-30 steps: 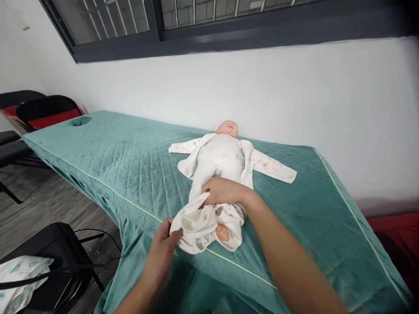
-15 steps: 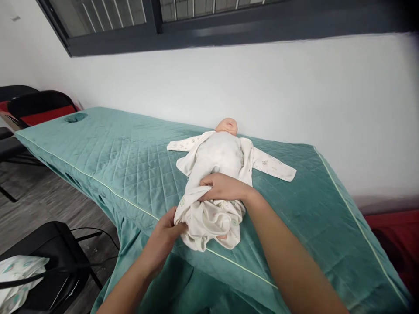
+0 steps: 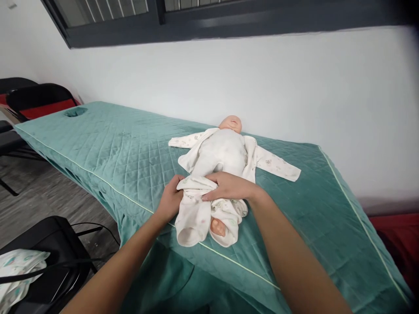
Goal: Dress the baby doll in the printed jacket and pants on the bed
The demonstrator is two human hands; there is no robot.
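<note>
Left hand (image 3: 170, 198), closed, gripped the printed trousers (image 3: 194, 216) near the bed's (image 3: 124, 144) front edge; right hand (image 3: 231, 186), half-curled, pinched their gathered top. Even, gentle tension suited the doll (image 3: 225, 147).

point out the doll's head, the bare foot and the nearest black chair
doll's head (image 3: 231, 124): head view, on the face
bare foot (image 3: 218, 227): head view, toe end
black chair (image 3: 60, 244): head view, seat

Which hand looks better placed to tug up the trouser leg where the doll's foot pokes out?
Probably the right hand: it lies just above that trouser leg, while the left hand is at the far side of the other trouser leg.
</note>
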